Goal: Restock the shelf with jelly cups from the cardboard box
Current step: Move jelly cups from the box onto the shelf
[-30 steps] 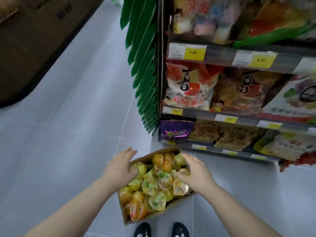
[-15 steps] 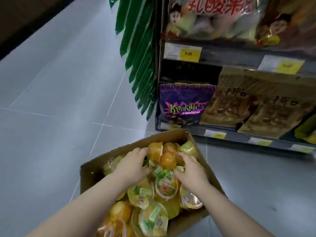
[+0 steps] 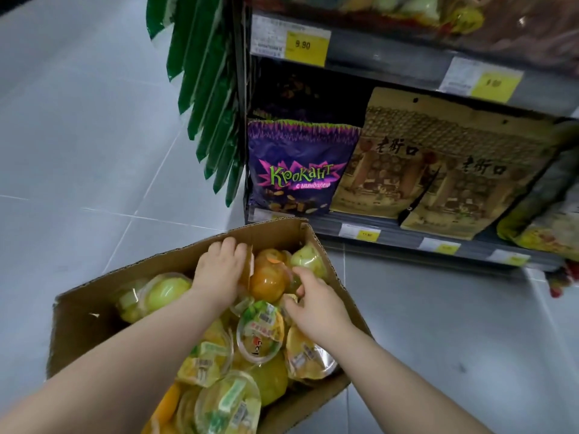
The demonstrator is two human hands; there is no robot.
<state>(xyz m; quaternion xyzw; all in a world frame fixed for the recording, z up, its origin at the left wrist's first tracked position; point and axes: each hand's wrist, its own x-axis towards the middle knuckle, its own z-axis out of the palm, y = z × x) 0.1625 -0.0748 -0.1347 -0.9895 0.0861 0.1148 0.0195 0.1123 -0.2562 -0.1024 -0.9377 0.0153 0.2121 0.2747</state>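
Observation:
An open cardboard box stands on the floor in front of the shelf. It holds several yellow, green and orange jelly cups. My left hand is at the far end of the box, its fingers curled over an orange jelly cup. My right hand is just right of that cup, its thumb and fingers closing on a pale cup that is mostly hidden. A green cup lies in the far right corner.
The bottom shelf carries a purple candy bag and brown snack bags. A strip of green packets hangs at the shelf's left end. Grey tiled floor lies to the left and right of the box.
The view has come closer and lower toward the box. Both hands have shifted to the far end of the box and closed around the orange cups there.

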